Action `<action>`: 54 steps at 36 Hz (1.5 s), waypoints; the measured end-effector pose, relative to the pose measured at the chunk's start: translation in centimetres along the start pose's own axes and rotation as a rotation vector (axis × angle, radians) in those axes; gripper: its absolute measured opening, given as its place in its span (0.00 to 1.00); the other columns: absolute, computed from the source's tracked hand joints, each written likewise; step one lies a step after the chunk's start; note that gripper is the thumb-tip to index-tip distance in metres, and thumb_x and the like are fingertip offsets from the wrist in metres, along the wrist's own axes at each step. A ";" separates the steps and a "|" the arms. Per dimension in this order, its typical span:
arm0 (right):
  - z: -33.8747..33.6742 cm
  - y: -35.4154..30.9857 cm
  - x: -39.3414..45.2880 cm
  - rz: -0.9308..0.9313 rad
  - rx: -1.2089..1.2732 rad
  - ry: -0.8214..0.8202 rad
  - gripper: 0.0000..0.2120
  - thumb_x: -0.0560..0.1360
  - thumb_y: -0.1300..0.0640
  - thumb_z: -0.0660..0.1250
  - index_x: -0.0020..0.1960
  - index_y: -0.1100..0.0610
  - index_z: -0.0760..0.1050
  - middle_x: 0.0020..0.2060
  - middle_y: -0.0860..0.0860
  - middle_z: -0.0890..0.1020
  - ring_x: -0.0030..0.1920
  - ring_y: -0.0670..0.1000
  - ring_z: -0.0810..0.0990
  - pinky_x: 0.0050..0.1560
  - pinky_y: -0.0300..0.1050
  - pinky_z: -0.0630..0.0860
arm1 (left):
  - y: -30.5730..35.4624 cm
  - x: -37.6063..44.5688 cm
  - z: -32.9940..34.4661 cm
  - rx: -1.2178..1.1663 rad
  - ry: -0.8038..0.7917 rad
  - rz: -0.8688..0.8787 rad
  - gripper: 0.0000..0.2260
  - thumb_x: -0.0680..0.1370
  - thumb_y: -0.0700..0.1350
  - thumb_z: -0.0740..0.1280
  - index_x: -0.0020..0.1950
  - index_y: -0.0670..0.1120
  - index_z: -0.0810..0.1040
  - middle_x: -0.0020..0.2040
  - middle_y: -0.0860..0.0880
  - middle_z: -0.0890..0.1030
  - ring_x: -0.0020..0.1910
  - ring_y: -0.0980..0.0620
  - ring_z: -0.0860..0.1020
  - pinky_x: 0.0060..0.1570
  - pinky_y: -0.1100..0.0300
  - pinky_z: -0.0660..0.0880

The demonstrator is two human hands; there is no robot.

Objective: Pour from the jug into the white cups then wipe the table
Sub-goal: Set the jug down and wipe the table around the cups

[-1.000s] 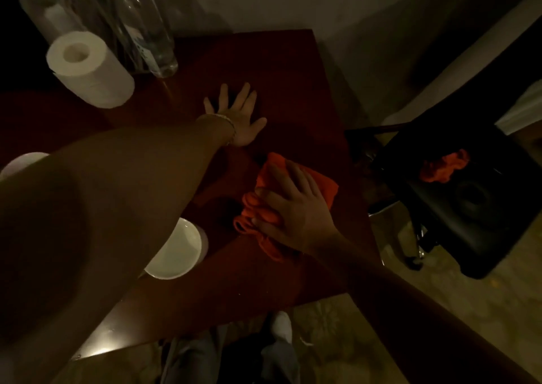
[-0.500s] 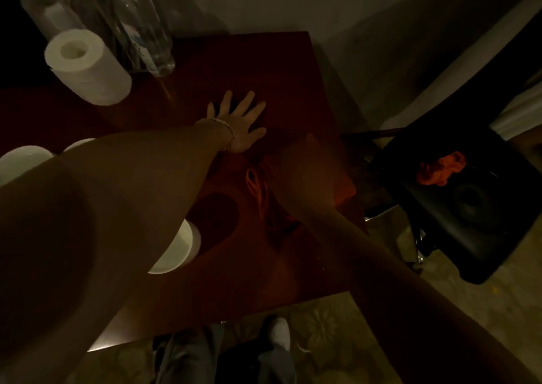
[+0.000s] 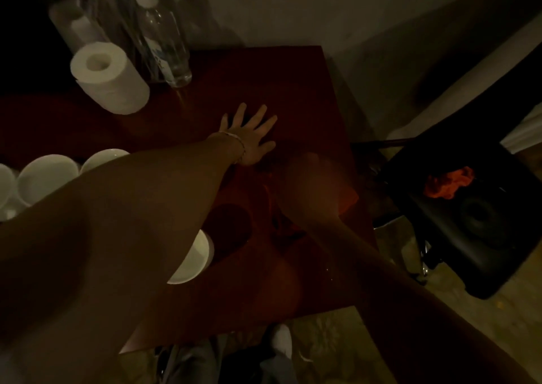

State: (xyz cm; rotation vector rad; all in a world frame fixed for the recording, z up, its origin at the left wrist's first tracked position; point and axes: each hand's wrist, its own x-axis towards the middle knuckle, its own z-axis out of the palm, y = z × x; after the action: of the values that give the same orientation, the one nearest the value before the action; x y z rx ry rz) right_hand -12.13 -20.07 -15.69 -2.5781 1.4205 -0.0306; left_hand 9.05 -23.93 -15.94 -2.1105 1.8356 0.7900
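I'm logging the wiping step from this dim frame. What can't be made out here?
- Right hand: motion-blurred; its hold on the orange cloth is unclear.
- White cup: half hidden by the left forearm.
- Cups at the left edge: contents unreadable.
- Jug: not identifiable.

Both arms are bare, with no sleeves. The left hand (image 3: 251, 140) has a thin, light bracelet (image 3: 237, 143) at the wrist. The right hand (image 3: 308, 190) is blurry. Grey trousers (image 3: 199, 360) and a white shoe (image 3: 283, 341) show below.

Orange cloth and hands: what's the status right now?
Left hand flat on table. Right hand blurred on orange cloth. White cup near.
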 end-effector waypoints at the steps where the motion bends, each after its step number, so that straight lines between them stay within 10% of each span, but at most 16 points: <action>1: -0.4 0.0 -0.3 -0.009 0.025 0.017 0.26 0.78 0.30 0.57 0.63 0.48 0.76 0.70 0.59 0.69 0.66 0.67 0.68 0.61 0.70 0.69 | 0.0 -0.1 0.0 0.001 -0.006 -0.001 0.31 0.84 0.66 0.47 0.83 0.62 0.35 0.82 0.56 0.29 0.81 0.41 0.30 0.78 0.36 0.35; 11: -1.5 -1.9 -6.0 -0.476 0.022 0.067 0.22 0.76 0.36 0.66 0.64 0.48 0.77 0.68 0.58 0.73 0.63 0.64 0.71 0.56 0.61 0.70 | 1.5 -1.5 0.1 -0.075 -0.053 -0.057 0.31 0.86 0.62 0.49 0.83 0.60 0.35 0.82 0.54 0.29 0.80 0.40 0.30 0.78 0.38 0.35; 26: 2.2 1.6 -8.8 -0.510 -0.049 -0.048 0.25 0.78 0.35 0.62 0.70 0.45 0.74 0.77 0.56 0.66 0.75 0.69 0.64 0.70 0.75 0.63 | 1.5 -2.3 0.2 -0.008 -0.033 -0.065 0.30 0.86 0.63 0.47 0.83 0.59 0.34 0.83 0.52 0.30 0.81 0.40 0.31 0.80 0.36 0.38; 37: -0.4 4.8 -1.4 0.011 0.006 -0.013 0.25 0.78 0.28 0.54 0.68 0.37 0.74 0.79 0.54 0.62 0.77 0.67 0.58 0.73 0.71 0.58 | 5.9 -2.4 2.8 -0.141 0.022 -0.167 0.29 0.86 0.63 0.43 0.82 0.60 0.31 0.81 0.51 0.26 0.79 0.38 0.27 0.77 0.34 0.32; 54: 1.4 9.2 -13.6 -0.426 -0.047 -0.055 0.28 0.78 0.31 0.58 0.72 0.43 0.73 0.79 0.54 0.65 0.77 0.67 0.64 0.68 0.74 0.66 | 7.6 -3.6 5.7 -0.150 0.151 -0.219 0.28 0.86 0.62 0.39 0.83 0.57 0.32 0.81 0.50 0.27 0.79 0.39 0.28 0.78 0.36 0.32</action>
State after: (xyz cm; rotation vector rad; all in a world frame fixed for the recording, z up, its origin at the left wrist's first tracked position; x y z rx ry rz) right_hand -26.96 -13.15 -17.68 -2.8453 0.8404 0.0114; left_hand 0.08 -19.42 -17.39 -2.4763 1.6196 0.7541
